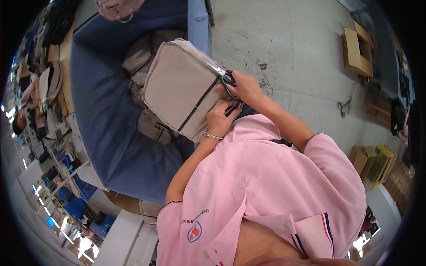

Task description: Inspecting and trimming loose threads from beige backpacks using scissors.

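A beige fabric bag point(179, 84), with ragged seam edges and a thin black strip across it, lies tilted over the edge of a blue-lined bin. Along its right side my right hand point(246, 88) is closed on the black trim, its fingers beside a black loop. A shiny silver piece point(218, 69) shows just past those fingers; I cannot tell what it is. Lower on the same side, my left hand point(220, 119) pinches the bag's edge near a black part. Fingertips of both hands are partly hidden by fabric.
Several more beige bags point(138, 55) lie in the blue-lined bin point(95, 111), under and beside this one. A pink bag point(119, 9) rests at its far rim. Cardboard boxes point(358, 49) stand on the grey floor to the right. Cluttered racks fill the left side.
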A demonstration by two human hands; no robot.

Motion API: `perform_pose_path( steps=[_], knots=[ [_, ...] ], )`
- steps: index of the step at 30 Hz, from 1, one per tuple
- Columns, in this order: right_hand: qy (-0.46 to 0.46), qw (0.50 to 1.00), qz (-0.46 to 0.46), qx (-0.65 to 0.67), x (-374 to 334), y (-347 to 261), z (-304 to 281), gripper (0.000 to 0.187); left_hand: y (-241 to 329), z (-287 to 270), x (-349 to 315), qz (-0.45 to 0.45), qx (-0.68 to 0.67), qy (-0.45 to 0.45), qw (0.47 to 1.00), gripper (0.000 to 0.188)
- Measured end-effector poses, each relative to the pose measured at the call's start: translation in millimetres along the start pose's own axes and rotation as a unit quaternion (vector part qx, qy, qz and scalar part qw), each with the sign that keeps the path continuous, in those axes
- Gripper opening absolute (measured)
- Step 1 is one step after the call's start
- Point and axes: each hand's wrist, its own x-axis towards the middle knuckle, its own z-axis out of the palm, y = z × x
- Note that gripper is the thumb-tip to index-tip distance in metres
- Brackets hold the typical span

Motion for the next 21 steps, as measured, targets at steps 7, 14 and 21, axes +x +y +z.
perform_pose_path(
  steps=[7, 14, 21],
  knots=[
    [0.099, 0.987, -0.036, 0.118, 60.9, -36.9, 0.3, 0.045, -8.0, 2.4, -0.9, 0.001, -0.003, -0.047, 0.999, 0.033],
    [0.061, 0.992, -0.006, 0.106, 93.1, -23.3, 20.9, 0.028, -20.2, -29.8, -57.0, 0.010, 0.013, 0.244, 0.970, 0.023],
    [0.047, 0.976, 0.013, 0.214, 45.5, 13.1, 50.9, 0.040, -83.0, -47.5, -110.5, -0.205, -0.024, 0.548, 0.810, 0.044]
  ],
)
